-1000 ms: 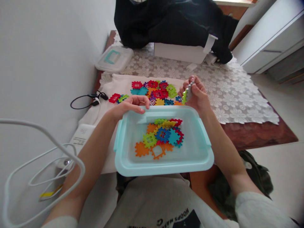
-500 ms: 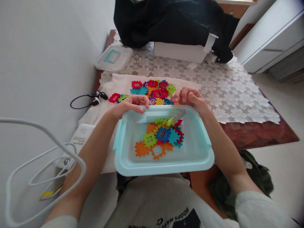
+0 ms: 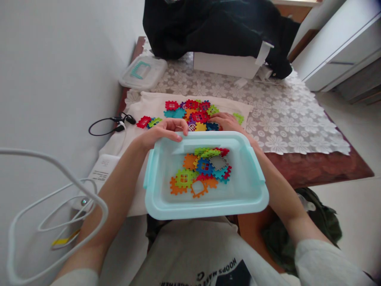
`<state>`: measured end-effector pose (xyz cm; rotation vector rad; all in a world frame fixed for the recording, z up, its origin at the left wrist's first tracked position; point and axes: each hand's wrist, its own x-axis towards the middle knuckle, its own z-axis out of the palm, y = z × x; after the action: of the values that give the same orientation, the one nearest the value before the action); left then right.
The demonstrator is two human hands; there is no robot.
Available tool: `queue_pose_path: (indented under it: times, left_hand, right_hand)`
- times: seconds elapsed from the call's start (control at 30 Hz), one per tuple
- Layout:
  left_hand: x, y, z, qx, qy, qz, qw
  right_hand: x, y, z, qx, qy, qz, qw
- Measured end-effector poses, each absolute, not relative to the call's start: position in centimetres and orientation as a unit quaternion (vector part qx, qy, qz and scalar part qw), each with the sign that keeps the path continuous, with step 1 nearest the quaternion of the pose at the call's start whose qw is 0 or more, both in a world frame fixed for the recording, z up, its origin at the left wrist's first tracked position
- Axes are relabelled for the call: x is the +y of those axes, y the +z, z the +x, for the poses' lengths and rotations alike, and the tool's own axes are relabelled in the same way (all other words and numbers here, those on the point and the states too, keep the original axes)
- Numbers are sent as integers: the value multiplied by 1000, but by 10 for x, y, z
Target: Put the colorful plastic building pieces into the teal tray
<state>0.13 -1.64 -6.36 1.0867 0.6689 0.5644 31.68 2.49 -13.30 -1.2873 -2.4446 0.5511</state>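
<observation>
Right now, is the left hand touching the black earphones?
Apart. The head view shows a plain gap: the pale cloth and a red piece lie between the black earphones and the left hand.

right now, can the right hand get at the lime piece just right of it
Probably yes: the right hand is close beside the lime piece, with nothing visible lying between them.
</observation>
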Motion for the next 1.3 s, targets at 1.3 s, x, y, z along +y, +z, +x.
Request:
queue_pose_path:
  times: [1.3]
  left_hand:
    - [-17,-64,0,312,259,510,758]
  right_hand:
    - [24,-115,316,-618,388,-428,533]
